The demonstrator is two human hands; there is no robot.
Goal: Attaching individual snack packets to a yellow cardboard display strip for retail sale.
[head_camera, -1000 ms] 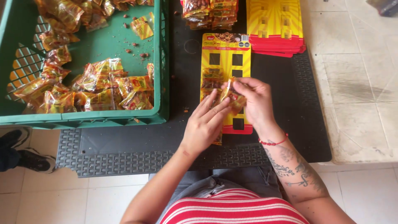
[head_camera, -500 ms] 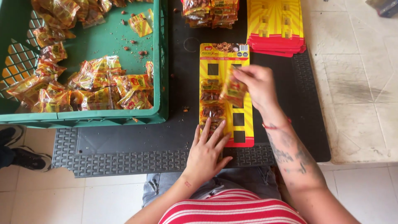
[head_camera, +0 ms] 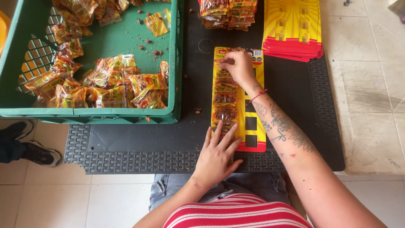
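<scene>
A long yellow and red display card (head_camera: 253,126) lies on the black rubber mat (head_camera: 139,143) in front of me. Several small snack packets (head_camera: 225,99) are fixed in a column down its left side. My left hand (head_camera: 218,154) lies flat, fingers spread, on the card's near end and the lowest packets. My right hand (head_camera: 237,66) is at the card's far end, its fingers pinched on the topmost packet. Dark square slots run down the card's right side.
A green plastic crate (head_camera: 175,63) on the left holds several loose snack packets (head_camera: 109,84). A stack of blank yellow and red cards (head_camera: 293,29) lies at the far right of the mat. Filled cards (head_camera: 228,14) are piled beyond. A black shoe (head_camera: 36,152) rests on the tiled floor at left.
My right hand has moved up the card from its middle to its far end. My left hand has dropped from beside the right hand to press flat on the near end.
</scene>
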